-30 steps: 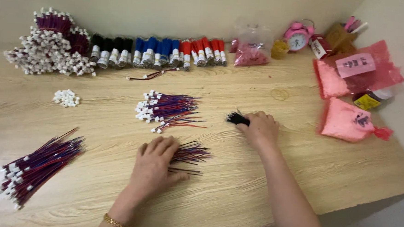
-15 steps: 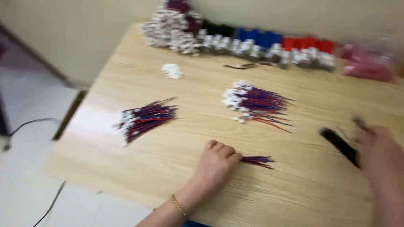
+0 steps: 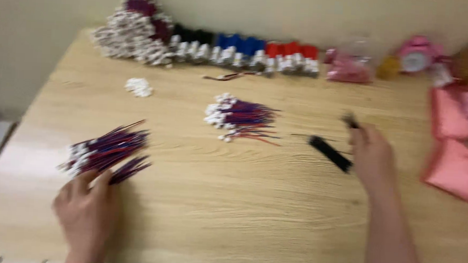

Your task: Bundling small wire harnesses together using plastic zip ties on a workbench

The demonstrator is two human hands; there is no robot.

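Note:
My left hand rests at the near left of the wooden table, fingers curled on a small bunch of red and blue wires beside a larger wire bundle with white connectors. My right hand is at the right, holding a black strip-like bunch that sticks out to the left. Another wire bundle lies in the middle, apart from both hands. The picture is blurred.
Along the far edge runs a row of wire bundles in black, blue and red, with a heap of white connectors at its left. A small white pile lies alone. Pink bags sit right.
My left hand has carried the small wire bunch from the table's middle to the left bundle. My right hand has lifted the black bunch. The view swung left, then back.

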